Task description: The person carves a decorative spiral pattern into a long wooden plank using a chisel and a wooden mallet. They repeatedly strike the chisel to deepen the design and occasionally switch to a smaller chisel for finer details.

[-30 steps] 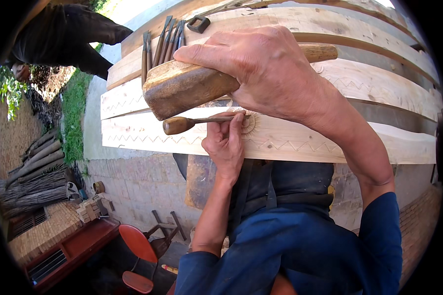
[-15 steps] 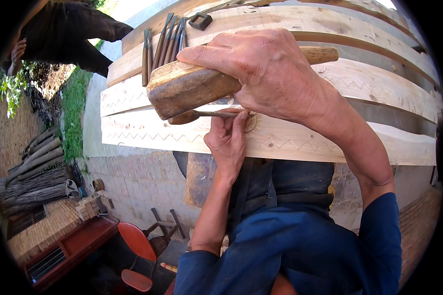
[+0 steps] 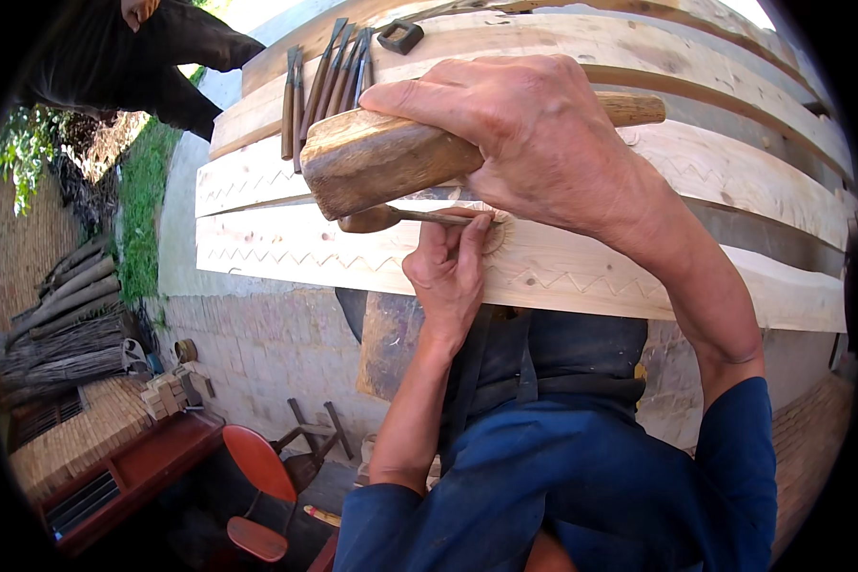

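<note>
My right hand (image 3: 543, 138) is wrapped round a wooden mallet (image 3: 386, 162), its thumb lying along the blocky head and the handle showing beyond the wrist side. Just under the mallet head is the wooden handle of a carving chisel (image 3: 370, 219). My left hand (image 3: 448, 272) pinches this chisel by its thin shaft and holds it at a low slant. Its tip is hidden by my right hand, close to a round carved rosette (image 3: 499, 234) on the nearest pale plank (image 3: 601, 253). A zigzag line is cut along that plank's near side.
Several chisels (image 3: 329, 81) with dark blades lie across the planks at the upper left, beside a small black hollow block (image 3: 400, 38). More planks stretch behind, with gaps between them. Another person's dark trousers (image 3: 133, 62) show at far left. A red chair (image 3: 257, 462) stands lower left.
Both hands, the mallet and the chisel appear slightly farther right in the picture, partly from a small view shift. Both grips are the same. The other person's hand is higher up.
</note>
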### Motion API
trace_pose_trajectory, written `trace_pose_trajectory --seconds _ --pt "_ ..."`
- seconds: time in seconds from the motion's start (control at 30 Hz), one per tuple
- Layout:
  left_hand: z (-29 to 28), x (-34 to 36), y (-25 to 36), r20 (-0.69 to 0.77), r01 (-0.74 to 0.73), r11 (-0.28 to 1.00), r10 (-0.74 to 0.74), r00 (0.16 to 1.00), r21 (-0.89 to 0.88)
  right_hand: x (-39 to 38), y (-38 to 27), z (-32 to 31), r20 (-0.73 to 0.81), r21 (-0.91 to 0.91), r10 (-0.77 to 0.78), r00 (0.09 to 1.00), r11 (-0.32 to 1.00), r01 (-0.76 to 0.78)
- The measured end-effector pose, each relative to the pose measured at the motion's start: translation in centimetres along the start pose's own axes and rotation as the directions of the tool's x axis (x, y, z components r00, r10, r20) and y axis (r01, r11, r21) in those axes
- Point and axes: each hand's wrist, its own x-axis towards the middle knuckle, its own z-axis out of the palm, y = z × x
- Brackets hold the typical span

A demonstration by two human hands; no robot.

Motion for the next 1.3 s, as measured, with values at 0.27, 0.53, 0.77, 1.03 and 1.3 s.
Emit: trace_pose_trajectory --seconds 0.27,0.53,0.77,1.03,1.3 --pt "0.2 -0.1 -0.3 -0.041 -0.072 0.997 0.073 0.996 0.034 1.5 -1.0 0.5 -0.154 0.087 -0.035 0.987 0.995 0.049" --pt "-0.8 -0.4 -0.4 0.015 -0.045 0.992 0.043 0.999 0.117 4.4 -3.0 -0.5 -0.071 -0.123 -0.281 0.957 0.955 0.271" --pt "-1.2 -0.5 -1.4 0.024 -0.287 0.916 0.292 0.956 0.281 3.5 -3.8 0.9 0.046 -0.173 -0.365 0.93 0.914 0.367" --pt "0.1 0.7 1.3 0.209 -0.455 0.779 0.405 0.89 0.432 1.3 -1.1 -2.8 -0.072 -0.108 -0.157 0.985 0.983 0.149" --pt "0.5 -0.1 0.4 -0.109 0.037 0.973 -0.063 0.992 -0.226 -0.4 -0.1 -2.6 -0.074 -0.136 -0.082 0.994 0.988 0.072"
